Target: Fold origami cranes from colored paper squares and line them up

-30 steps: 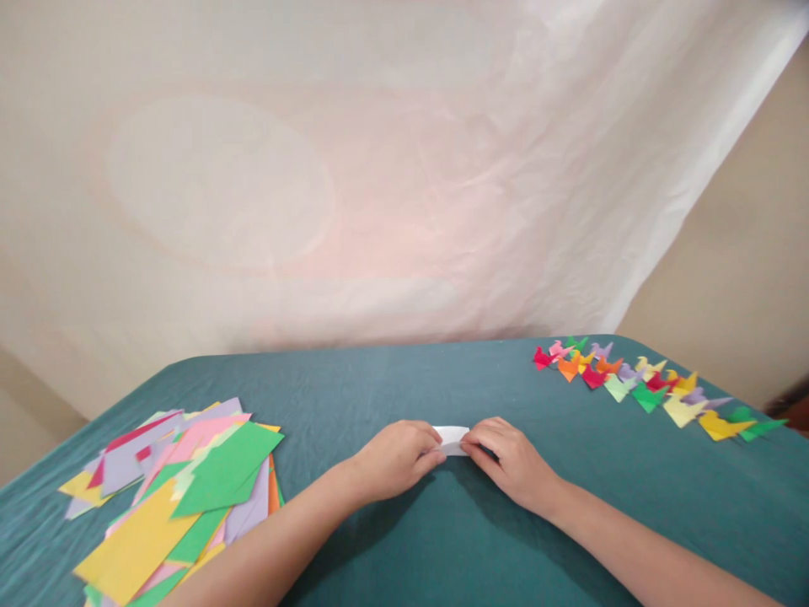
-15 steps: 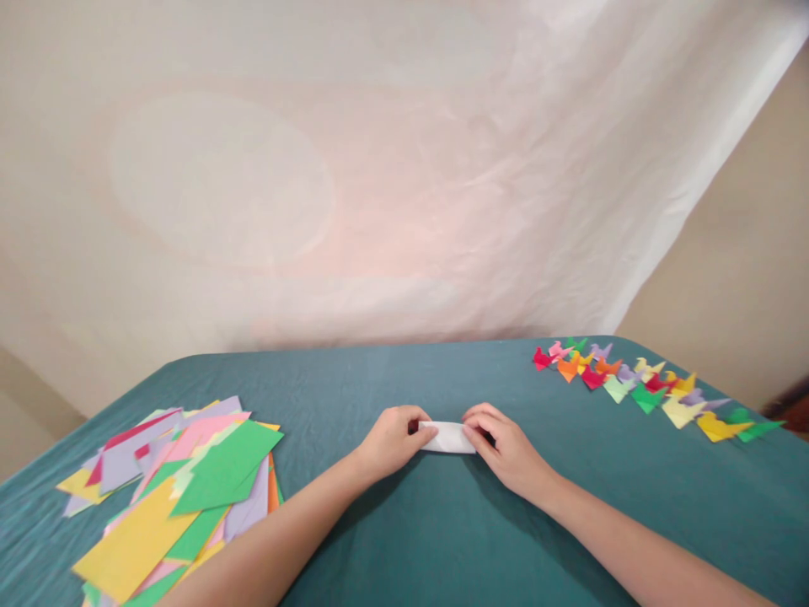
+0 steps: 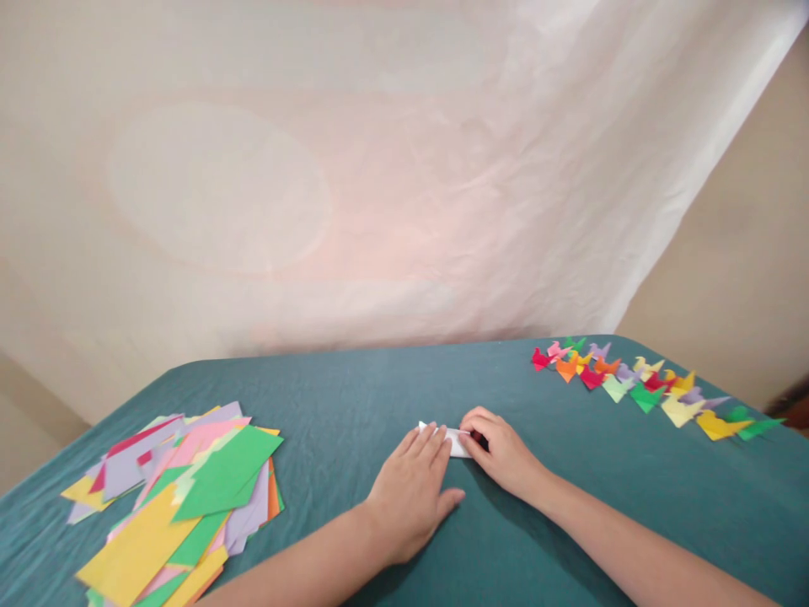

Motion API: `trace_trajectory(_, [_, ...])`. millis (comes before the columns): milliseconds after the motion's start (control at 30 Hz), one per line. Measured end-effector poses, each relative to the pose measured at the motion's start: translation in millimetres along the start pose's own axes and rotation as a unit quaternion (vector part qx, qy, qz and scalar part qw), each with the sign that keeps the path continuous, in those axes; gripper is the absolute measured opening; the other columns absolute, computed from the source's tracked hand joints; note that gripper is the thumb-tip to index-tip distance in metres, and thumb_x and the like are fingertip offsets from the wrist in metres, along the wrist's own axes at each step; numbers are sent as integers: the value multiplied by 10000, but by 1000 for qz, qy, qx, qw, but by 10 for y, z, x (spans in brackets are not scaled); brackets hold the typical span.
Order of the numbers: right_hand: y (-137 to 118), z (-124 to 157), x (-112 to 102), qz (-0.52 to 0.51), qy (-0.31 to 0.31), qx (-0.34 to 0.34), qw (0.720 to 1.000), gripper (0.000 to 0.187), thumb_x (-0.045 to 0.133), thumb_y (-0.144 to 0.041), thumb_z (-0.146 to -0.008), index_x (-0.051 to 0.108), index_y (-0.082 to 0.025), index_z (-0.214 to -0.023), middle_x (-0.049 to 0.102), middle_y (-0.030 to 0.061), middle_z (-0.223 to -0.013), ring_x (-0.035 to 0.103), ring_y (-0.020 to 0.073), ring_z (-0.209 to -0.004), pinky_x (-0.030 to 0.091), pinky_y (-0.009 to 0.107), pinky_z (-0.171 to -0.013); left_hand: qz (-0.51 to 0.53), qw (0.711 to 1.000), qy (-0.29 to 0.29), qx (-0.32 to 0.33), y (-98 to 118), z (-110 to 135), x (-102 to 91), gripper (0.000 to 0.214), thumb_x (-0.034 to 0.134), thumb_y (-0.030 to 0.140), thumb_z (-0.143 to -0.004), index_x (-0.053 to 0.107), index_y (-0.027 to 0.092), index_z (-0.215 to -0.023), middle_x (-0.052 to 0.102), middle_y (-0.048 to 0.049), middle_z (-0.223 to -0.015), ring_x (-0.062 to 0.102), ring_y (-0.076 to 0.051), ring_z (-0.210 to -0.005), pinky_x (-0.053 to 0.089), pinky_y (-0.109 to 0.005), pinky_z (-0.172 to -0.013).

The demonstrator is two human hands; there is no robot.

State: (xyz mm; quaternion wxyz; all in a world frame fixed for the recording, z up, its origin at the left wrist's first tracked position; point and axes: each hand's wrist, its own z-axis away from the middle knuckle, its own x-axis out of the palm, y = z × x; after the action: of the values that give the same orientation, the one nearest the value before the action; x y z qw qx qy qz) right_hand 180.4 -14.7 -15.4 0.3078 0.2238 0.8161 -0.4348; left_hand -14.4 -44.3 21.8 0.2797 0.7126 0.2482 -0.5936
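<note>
A small folded piece of white paper (image 3: pixel 458 444) lies on the green cloth in front of me, partly covered by my hands. My left hand (image 3: pixel 414 485) rests flat over its left part, fingers stretched out and the thumb apart to the right. A pointed white corner shows just beyond those fingertips. At the paper's right end, my right hand (image 3: pixel 502 451) pinches it between thumb and curled fingers.
On the left is a loose heap of coloured paper sheets (image 3: pixel 221 472). Several folded paper birds (image 3: pixel 648 396) stand in rows at the far right. A dark green cloth (image 3: pixel 354 384) covers the table, and a pale sheet (image 3: pixel 404 185) hangs behind it.
My left hand has let go of its pinch on the paper's left end and now lies flat on top of it. My right hand keeps its hold on the right end.
</note>
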Motion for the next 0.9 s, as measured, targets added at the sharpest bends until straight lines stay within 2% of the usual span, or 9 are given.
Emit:
trace_trajectory(100, [6,8,12,5,5,1,1000,105,493,-196,-830,564,-184,-755,572,24,-802,537,137,-685,435,278,-660,17,1000,-22,-7,73,82,22,628,284,541,-891,275,149,-1381,266,-101,-1441,199,-251,-1336,195,-398,-1088])
trace_trajectory(267, [1,4,7,9,0,10,1000,87,496,-184,-822,554,-183,-758,559,20,-803,528,133,-679,429,279,-668,38,998,-52,-16,73,109,-7,636,248,540,-899,247,138,-1392,234,-100,-1451,172,-243,-1344,176,-386,-1096])
trace_trajectory(600, [10,-5,-7,28,-1,16,999,84,500,-183,-816,569,-186,-767,554,13,-792,519,134,-675,422,280,-664,52,998,-40,-8,50,114,25,618,265,516,-905,229,145,-1398,240,-107,-1449,189,-246,-1339,202,-404,-1084])
trace_trajectory(900, [45,6,4,31,-13,21,999,98,496,-201,-828,591,-198,-852,562,24,-876,536,140,-714,423,300,-711,56,998,-40,-9,31,112,55,643,249,544,-896,216,146,-1400,213,-97,-1460,159,-247,-1346,159,-390,-1093])
